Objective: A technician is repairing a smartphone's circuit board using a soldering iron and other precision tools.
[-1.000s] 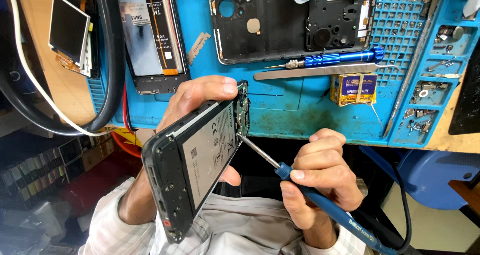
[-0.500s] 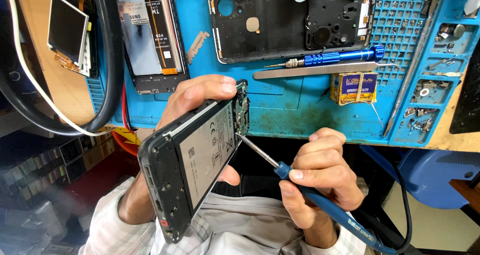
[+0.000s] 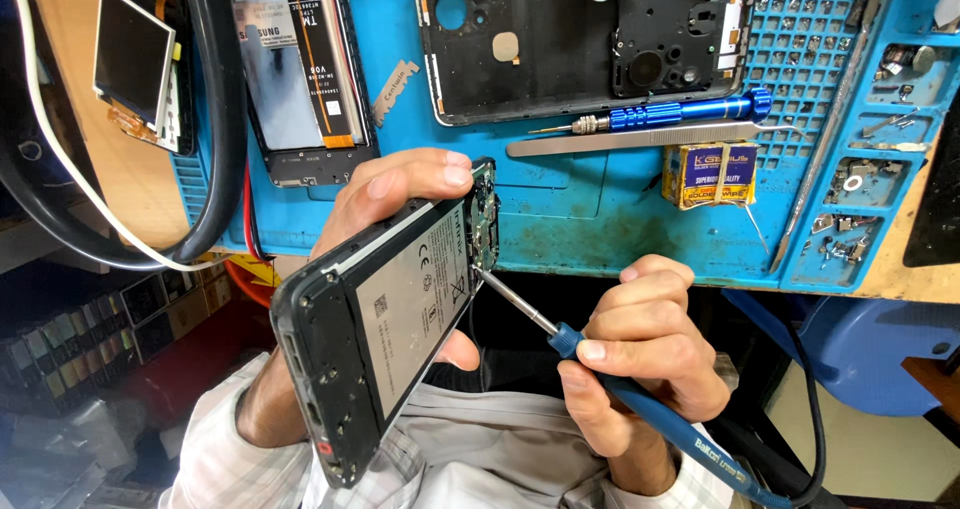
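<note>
My left hand [image 3: 400,184] grips an opened phone [image 3: 385,314] with its back cover off, so the grey battery and a green circuit board near the top show. The phone is tilted in front of my chest, below the blue mat. My right hand [image 3: 640,354] holds a blue-handled screwdriver [image 3: 600,369]. Its metal tip touches the phone's right edge just beside the circuit board.
A blue work mat [image 3: 590,219] lies ahead with a black phone back frame [image 3: 580,39], a blue precision screwdriver [image 3: 680,114], metal tweezers [image 3: 630,141], a small yellow box [image 3: 712,174], a screen part [image 3: 300,79] and trays of screws [image 3: 860,184]. A small display [image 3: 135,59] and black cables [image 3: 215,119] lie at left.
The phone and both hands have stayed almost still. The screwdriver tip remains at the same spot on the phone's edge.
</note>
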